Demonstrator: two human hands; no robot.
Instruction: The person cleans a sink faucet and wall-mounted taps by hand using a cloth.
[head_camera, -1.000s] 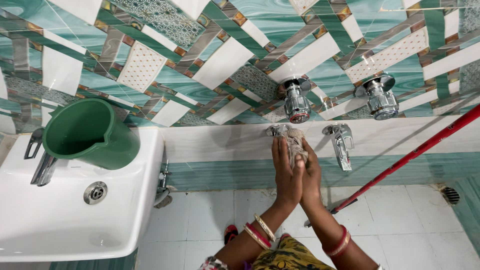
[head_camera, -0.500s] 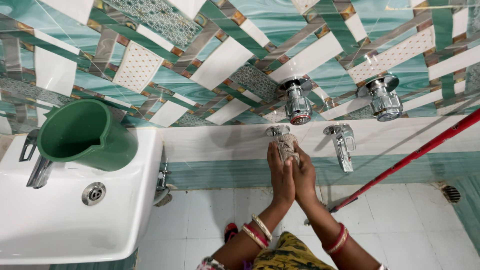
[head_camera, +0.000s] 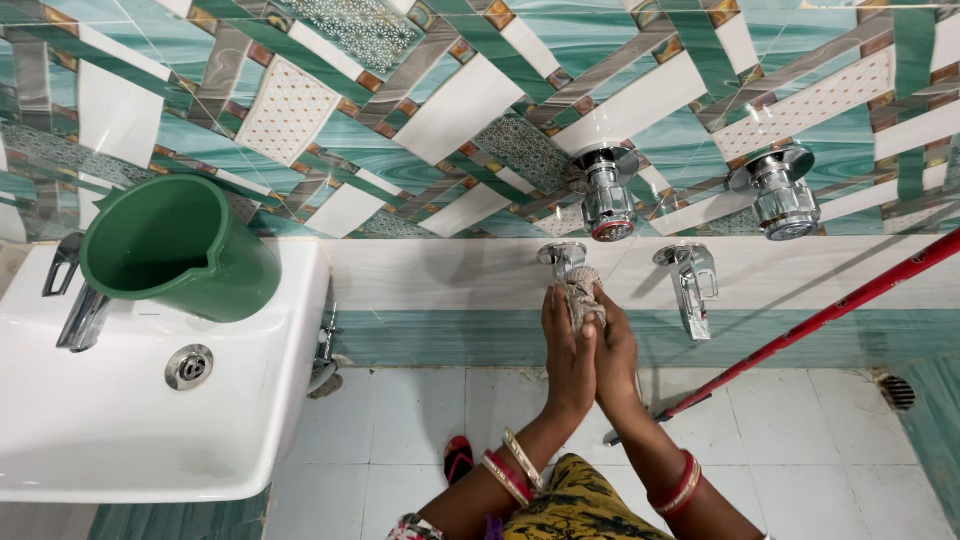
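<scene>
Head view: both palms press together around a grey rag (head_camera: 583, 293), left hand (head_camera: 566, 350) and right hand (head_camera: 614, 355) clasping it against a chrome tap (head_camera: 562, 257) just above. Beside it to the right hangs a second tap (head_camera: 692, 283); far left, a green bucket (head_camera: 178, 250) sits on the white sink (head_camera: 130, 420).

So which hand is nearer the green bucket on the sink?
Left. The left hand is on the side of the green bucket; the right hand is pressed against it, farther away.
</scene>
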